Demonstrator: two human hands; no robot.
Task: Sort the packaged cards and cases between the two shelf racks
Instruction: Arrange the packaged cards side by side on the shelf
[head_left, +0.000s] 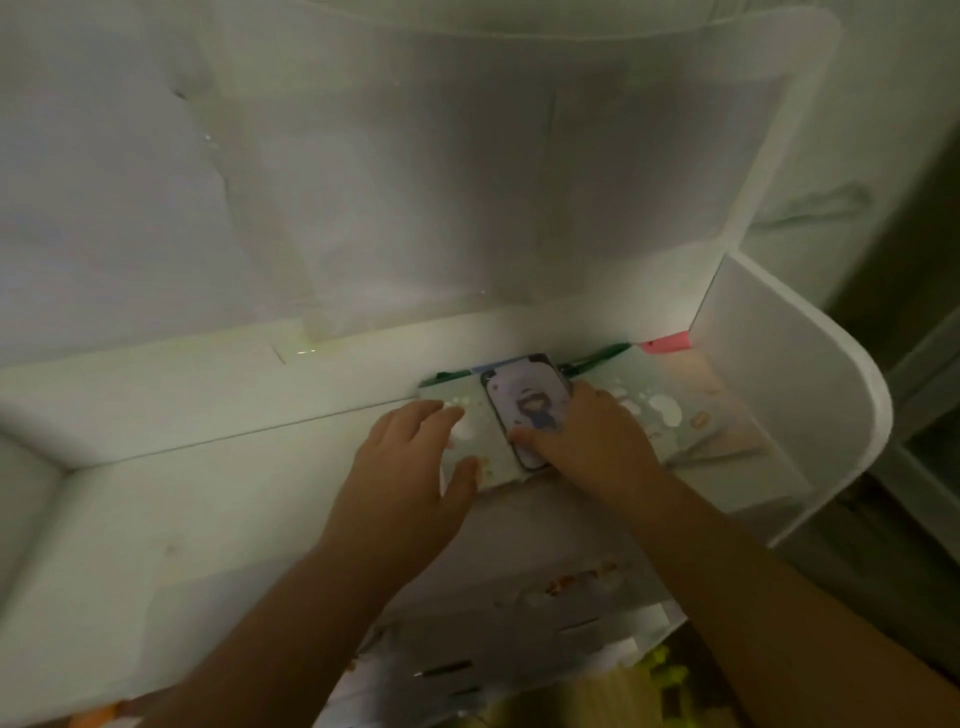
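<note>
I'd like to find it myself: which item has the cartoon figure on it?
Look at the white shelf rack, on the shelf's right half. There, between both hands, the dark-rimmed lilac phone case lies on pale green packaged cards; only it bears a little figure.

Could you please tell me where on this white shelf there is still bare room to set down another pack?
The white shelf is bare from its left wall to the left hand. The right end is crowded: pale green packaged cards lie side by side up to the right side wall, and the right hand grips a dark-rimmed phone case with a cartoon figure on top.
</note>
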